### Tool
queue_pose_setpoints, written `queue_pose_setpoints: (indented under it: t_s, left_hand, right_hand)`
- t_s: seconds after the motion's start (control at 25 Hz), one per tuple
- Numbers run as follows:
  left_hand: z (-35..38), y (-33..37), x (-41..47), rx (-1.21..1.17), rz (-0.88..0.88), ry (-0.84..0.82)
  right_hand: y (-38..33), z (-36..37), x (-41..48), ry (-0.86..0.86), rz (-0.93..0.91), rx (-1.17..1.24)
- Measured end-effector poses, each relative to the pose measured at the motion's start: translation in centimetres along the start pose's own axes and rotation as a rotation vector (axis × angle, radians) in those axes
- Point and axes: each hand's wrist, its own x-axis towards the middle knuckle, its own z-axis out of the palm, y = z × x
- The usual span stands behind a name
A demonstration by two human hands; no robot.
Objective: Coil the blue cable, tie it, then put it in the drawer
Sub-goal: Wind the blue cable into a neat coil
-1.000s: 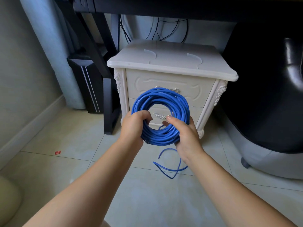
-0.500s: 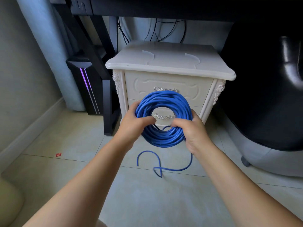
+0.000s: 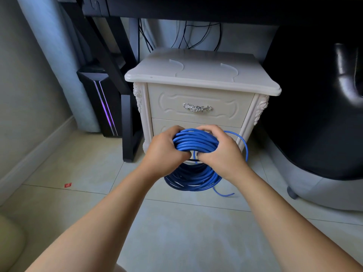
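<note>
Hands grip the blue cable (image 3: 196,141) coil at its top: the left hand (image 3: 164,153) and the right hand (image 3: 220,152) both have their fingers closed around the bundle. The coil hangs in front of the lower drawer (image 3: 163,125) of the white nightstand (image 3: 196,75). One loose strand loops out to the right, and its end lies on the tiled floor (image 3: 176,232).

Floor: pale tiles (image 3: 82,173), grey grout lines; a small red scrap (image 3: 68,185) lies near the left wall's skirting.
Left: a black computer tower (image 3: 102,103), purple light strip glowing, stands beside a black desk leg (image 3: 128,126).
Back: dark wires (image 3: 188,36) hang under the desk.
Right: a black chair (image 3: 318,107) on a grey base (image 3: 322,191).
Bottom-left corner: a cream cushion (image 3: 9,244).
</note>
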Motion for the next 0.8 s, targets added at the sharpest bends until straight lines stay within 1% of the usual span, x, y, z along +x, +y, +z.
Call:
queue_pose_setpoints:
  t_s: [0.08,0.28,0.4,0.52,0.6,0.68,0.8]
  left_hand:
    - [0.1,0.2,0.1,-0.122,-0.073,0.022]
    - [-0.2,0.0,0.4,-0.417,-0.234,0.083]
    - [-0.4,0.0,0.7,-0.596,-0.303,0.155]
    - [0.2,0.1,0.5,-0.825,-0.401,0.231]
    - [0.6,0.1,0.3,-0.887,-0.430,0.251]
    - [1.0,0.1,0.0,-0.899,-0.425,0.226]
    - [1.1,-0.1,-0.3,-0.967,-0.446,0.118]
  right_hand:
    - [-0.2,-0.5,0.1,0.004,0.020,0.104]
    - [0.3,-1.0,-0.1,-0.054,0.145,0.437]
    - [0.9,-0.5,0.0,-0.030,0.228,0.636]
    - [0.9,1.0,-0.3,-0.004,0.313,0.807]
    - [0.7,2.0,-0.4,0.030,0.326,0.883]
    - [0.8,2.3,-0.3,0.062,0.330,0.930]
    - [1.1,1.9,0.2,0.137,0.354,0.865]
